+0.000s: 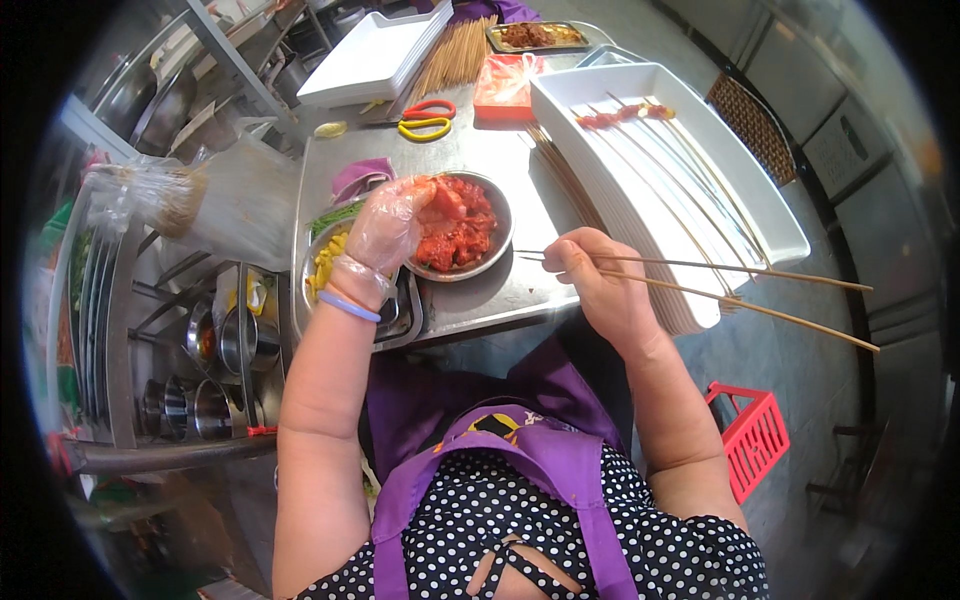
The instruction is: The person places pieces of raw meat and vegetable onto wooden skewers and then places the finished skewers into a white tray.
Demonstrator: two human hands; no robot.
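My left hand [391, 225], in a clear plastic glove, pinches a piece of red marinated meat [448, 202] at the left rim of a round metal bowl [504, 251]. More red meat [459, 247] fills that bowl. Two long wooden skewers [720, 267] are in my bare right hand [592, 274], to the right of the bowl. Their tips point left and their long ends reach out to the right. Left of the bowl, yellow pieces [328, 259] lie in a second metal dish, partly hidden by my left hand, beside some green vegetable strips [334, 217].
At the right, a stack of white trays [551, 86] holds skewers, some bearing meat. Scissors [426, 120], a red box [504, 111], a bundle of skewers [457, 60] and more white trays [367, 56] are farther back. A plastic bag [247, 199] hangs left. A red basket [757, 442] is low at right.
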